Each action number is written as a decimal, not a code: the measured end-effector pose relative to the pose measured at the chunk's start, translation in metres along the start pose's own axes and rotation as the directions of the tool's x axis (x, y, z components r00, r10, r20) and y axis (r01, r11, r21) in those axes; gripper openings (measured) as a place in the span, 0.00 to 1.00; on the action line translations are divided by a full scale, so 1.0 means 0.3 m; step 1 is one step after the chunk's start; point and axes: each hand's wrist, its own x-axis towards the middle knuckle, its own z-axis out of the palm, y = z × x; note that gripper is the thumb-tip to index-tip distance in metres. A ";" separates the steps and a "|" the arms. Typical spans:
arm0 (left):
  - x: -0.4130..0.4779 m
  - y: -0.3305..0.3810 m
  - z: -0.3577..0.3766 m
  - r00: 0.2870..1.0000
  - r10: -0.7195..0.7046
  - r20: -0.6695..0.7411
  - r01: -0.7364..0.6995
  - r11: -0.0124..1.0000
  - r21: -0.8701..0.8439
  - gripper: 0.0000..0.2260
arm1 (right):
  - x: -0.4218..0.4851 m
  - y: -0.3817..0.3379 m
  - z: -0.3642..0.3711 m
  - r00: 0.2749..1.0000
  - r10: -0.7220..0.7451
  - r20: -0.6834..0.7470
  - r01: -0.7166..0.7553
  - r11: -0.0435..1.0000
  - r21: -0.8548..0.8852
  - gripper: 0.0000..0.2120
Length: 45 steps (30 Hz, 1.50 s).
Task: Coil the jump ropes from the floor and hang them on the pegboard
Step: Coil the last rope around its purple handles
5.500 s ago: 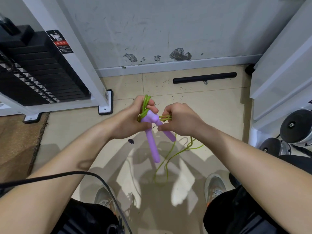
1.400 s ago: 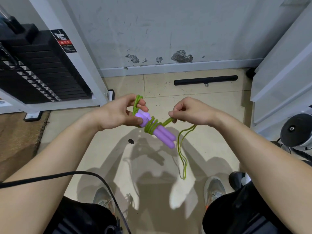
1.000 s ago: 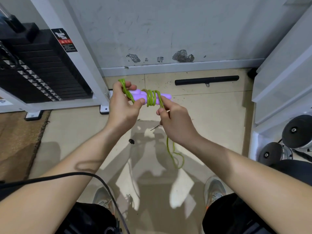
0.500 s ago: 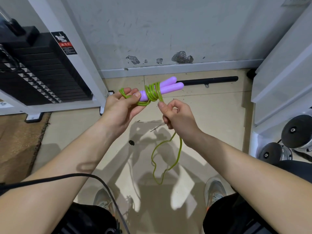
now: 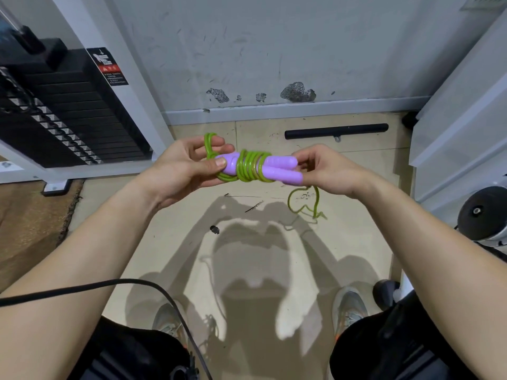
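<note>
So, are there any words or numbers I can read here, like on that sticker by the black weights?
Sticker on the weight machine: a white hand picture with an arrow, a red band, then tiny white print, too small and blurred to read.
Small pale label low on the white frame: too blurred to read.
Jump rope: no writing shows on it.
So nothing here can be read.

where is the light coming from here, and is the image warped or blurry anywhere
Head view: light likely overhead and behind, as the person's shadow falls forward on the beige tiled floor; wide-angle warp slants the white machine upright at left; the purple plastic handles wrapped in green cord look sharp, without glare.
</note>
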 end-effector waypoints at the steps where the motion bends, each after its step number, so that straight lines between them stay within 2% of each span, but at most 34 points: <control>1: -0.003 0.001 0.000 1.000 0.009 0.018 -0.011 0.997 0.076 0.18 | 0.001 0.006 -0.006 0.999 0.030 -0.023 -0.032 0.996 -0.079 0.04; 2: -0.005 -0.002 0.003 0.999 0.020 0.031 -0.025 0.986 0.168 0.19 | 0.003 0.014 -0.011 0.997 0.052 -0.062 -0.063 0.978 -0.200 0.07; 4: -0.003 -0.011 0.010 0.998 0.033 0.054 -0.050 0.940 0.338 0.22 | 0.007 0.020 -0.010 0.986 0.083 -0.143 -0.144 0.854 -0.501 0.14; 5: -0.003 -0.019 0.015 0.997 0.029 0.066 -0.053 0.912 0.407 0.22 | 0.009 0.019 -0.002 0.984 0.092 -0.155 -0.167 0.793 -0.586 0.15; 6: -0.002 -0.029 0.020 0.997 0.026 0.075 -0.059 0.876 0.479 0.23 | 0.012 0.020 0.006 0.986 0.088 -0.142 -0.157 0.779 -0.607 0.15; 9: 0.003 -0.064 0.050 0.994 0.082 0.066 -0.105 0.683 0.723 0.23 | 0.019 0.020 0.028 0.994 0.085 -0.075 -0.111 0.863 -0.493 0.07; 11: 0.010 -0.091 0.072 0.980 0.195 0.031 -0.139 0.569 0.810 0.22 | 0.021 0.017 0.044 0.984 0.120 -0.131 -0.161 0.913 -0.374 0.05; 14: 0.026 -0.122 0.087 0.931 0.362 -0.051 -0.167 0.545 0.821 0.22 | 0.032 0.011 0.087 0.943 0.201 -0.267 -0.235 0.966 -0.103 0.09; 17: 0.045 -0.136 0.092 0.857 0.486 -0.174 -0.167 0.579 0.798 0.22 | 0.033 -0.006 0.160 0.903 0.206 -0.377 -0.173 0.978 0.118 0.07; 20: 0.045 -0.143 0.119 0.802 0.535 -0.265 -0.186 0.646 0.740 0.22 | 0.022 -0.011 0.232 0.867 0.234 -0.440 -0.133 0.960 0.248 0.08; 23: 0.043 -0.144 0.125 0.779 0.509 -0.366 -0.184 0.744 0.643 0.22 | 0.017 -0.001 0.272 0.837 0.205 -0.507 -0.094 0.967 0.237 0.05; 25: 0.042 -0.137 0.127 0.779 0.457 -0.429 -0.205 0.832 0.515 0.22 | 0.014 0.006 0.291 0.837 0.105 -0.536 -0.065 0.993 0.094 0.06; 28: 0.039 -0.116 0.137 0.820 0.256 -0.512 -0.200 0.966 0.163 0.19 | 0.006 0.021 0.313 0.831 -0.107 -0.545 -0.003 0.980 -0.197 0.12; 30: 0.042 -0.101 0.128 0.845 0.119 -0.521 -0.146 0.989 -0.012 0.18 | 0.004 0.029 0.303 0.789 -0.273 -0.550 -0.007 0.892 -0.452 0.16; 32: 0.046 -0.088 0.108 0.875 0.014 -0.484 -0.121 0.974 -0.190 0.16 | 0.005 0.027 0.278 0.742 -0.400 -0.538 -0.004 0.800 -0.600 0.16; 34: 0.045 -0.078 0.093 0.896 -0.040 -0.441 -0.103 0.950 -0.295 0.15 | 0.008 0.024 0.253 0.730 -0.376 -0.571 0.035 0.854 -0.518 0.10; 35: 0.044 -0.073 0.086 0.906 -0.055 -0.420 -0.096 0.939 -0.330 0.15 | 0.011 0.021 0.242 0.763 -0.290 -0.578 0.050 0.917 -0.395 0.07; 37: 0.043 -0.063 0.072 0.933 -0.066 -0.352 -0.088 0.911 -0.404 0.18 | 0.015 0.013 0.221 0.859 -0.096 -0.502 0.043 0.992 -0.117 0.11; 39: 0.044 -0.054 0.054 0.962 -0.062 -0.267 -0.064 0.897 -0.438 0.17 | 0.013 0.011 0.192 0.931 -0.034 -0.362 0.068 0.994 0.081 0.15; 41: 0.041 -0.045 0.037 0.978 -0.063 -0.198 -0.029 0.904 -0.426 0.11 | 0.013 0.010 0.147 0.965 -0.038 -0.260 0.078 0.986 0.147 0.16; 42: 0.037 -0.042 0.030 0.982 -0.059 -0.178 -0.021 0.909 -0.416 0.11 | 0.012 0.007 0.117 0.975 -0.035 -0.222 0.071 0.984 0.161 0.15; 45: 0.028 -0.042 0.017 0.993 -0.069 -0.100 0.025 0.922 -0.387 0.21 | 0.002 -0.002 0.040 0.997 -0.015 -0.071 0.035 0.955 0.296 0.11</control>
